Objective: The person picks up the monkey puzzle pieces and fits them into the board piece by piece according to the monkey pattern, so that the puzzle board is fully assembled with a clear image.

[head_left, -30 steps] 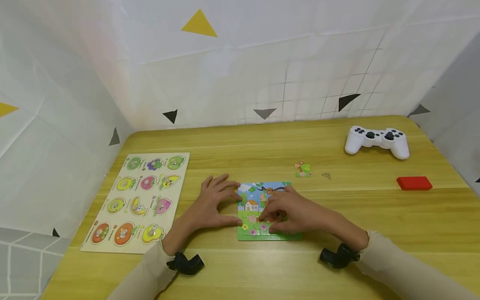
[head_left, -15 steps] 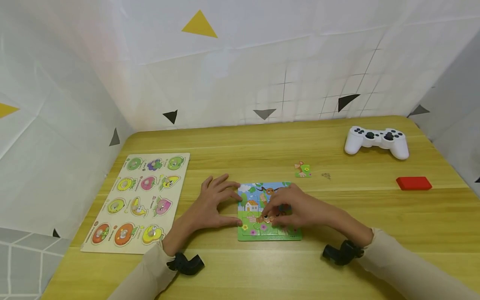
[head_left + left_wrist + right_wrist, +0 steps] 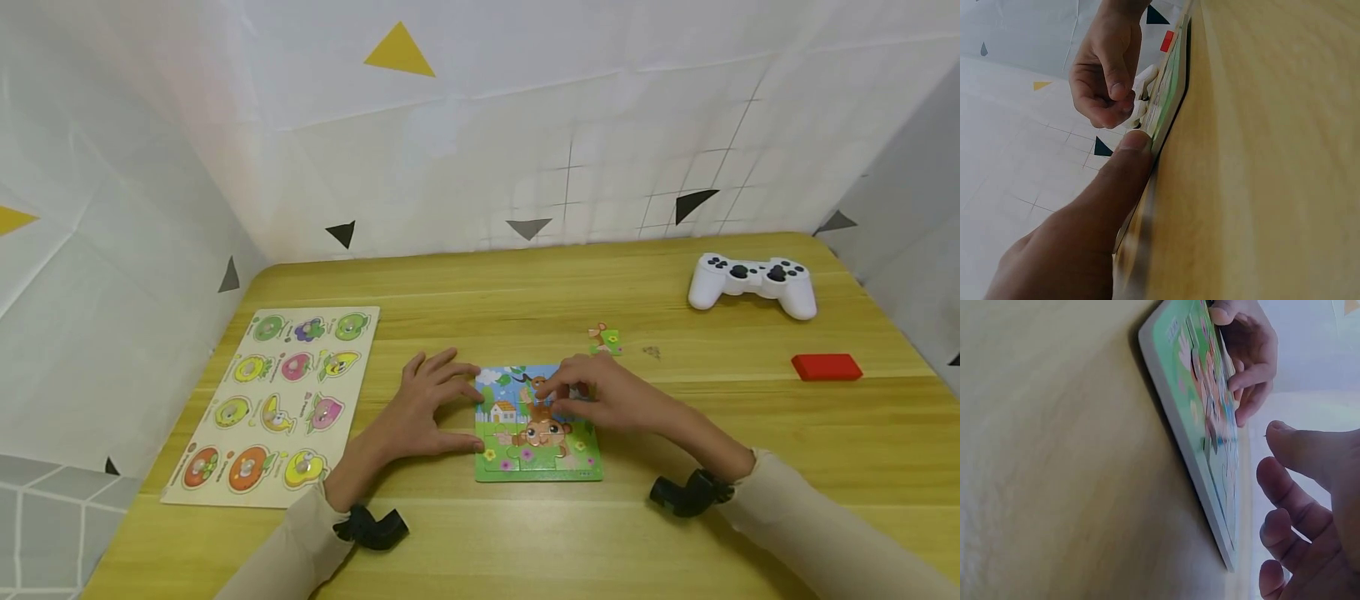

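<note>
A square jigsaw board (image 3: 517, 476) with a cartoon animal, a small house and flowers lies flat on the table. My left hand (image 3: 431, 408) rests at its left edge with fingers spread, and its thumb (image 3: 1124, 159) touches the rim in the left wrist view. Over the upper right part of the board hovers my right hand (image 3: 611, 394), hiding that corner. In the right wrist view its fingers (image 3: 1294, 500) are loosely bent, with nothing visible between them and the thumb. Beyond the right hand lies a loose jigsaw piece (image 3: 604, 339) showing brown and green.
A fruit knob puzzle board (image 3: 273, 408) lies to the left. At the back right is a white game controller (image 3: 752, 283), with a red block (image 3: 827, 367) nearer. A small brownish patch (image 3: 652, 352) marks the wooden table (image 3: 480, 542). White patterned sheeting stands behind.
My right hand has moved up and slightly right, away from the middle of the jigsaw board, uncovering the animal's face. The left hand has stayed at the board's left edge.
</note>
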`<action>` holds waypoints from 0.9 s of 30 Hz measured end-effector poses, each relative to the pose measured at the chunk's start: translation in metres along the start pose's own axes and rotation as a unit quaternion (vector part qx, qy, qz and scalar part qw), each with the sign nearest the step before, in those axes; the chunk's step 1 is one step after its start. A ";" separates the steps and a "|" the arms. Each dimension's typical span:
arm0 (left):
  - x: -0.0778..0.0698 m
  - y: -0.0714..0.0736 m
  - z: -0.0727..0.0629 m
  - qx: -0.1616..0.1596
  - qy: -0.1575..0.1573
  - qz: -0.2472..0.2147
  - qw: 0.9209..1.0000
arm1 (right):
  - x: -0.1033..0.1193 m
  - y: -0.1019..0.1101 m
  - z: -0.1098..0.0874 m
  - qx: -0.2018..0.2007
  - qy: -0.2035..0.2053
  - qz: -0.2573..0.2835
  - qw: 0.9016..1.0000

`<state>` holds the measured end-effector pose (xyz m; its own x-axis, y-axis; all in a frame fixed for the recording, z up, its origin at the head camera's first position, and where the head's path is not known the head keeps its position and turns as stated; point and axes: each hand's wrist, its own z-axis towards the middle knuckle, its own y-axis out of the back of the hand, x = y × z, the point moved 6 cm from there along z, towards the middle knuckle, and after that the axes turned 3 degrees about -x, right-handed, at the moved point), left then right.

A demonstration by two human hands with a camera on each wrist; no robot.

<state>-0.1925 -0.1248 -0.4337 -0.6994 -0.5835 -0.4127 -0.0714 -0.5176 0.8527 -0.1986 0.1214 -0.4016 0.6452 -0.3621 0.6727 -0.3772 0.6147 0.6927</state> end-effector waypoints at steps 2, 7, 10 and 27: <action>0.000 0.000 0.000 -0.001 -0.001 0.000 1.000 | -0.001 0.001 0.000 -0.005 0.001 0.001 1.000; 0.000 0.000 0.000 -0.002 -0.002 0.002 1.000 | -0.005 0.005 0.000 -0.023 0.013 -0.003 1.000; 0.000 0.000 0.000 -0.002 -0.002 0.002 1.000 | -0.008 0.007 0.000 -0.034 0.011 -0.007 0.999; 0.001 -0.001 0.000 0.000 0.001 0.002 1.000 | -0.034 0.027 -0.005 -0.083 -0.069 -0.021 0.994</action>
<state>-0.1933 -0.1251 -0.4350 -0.6985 -0.5869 -0.4094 -0.0686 -0.5146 0.8547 -0.2271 0.1539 -0.4068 0.5562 -0.4761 0.6812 -0.2302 0.6994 0.6767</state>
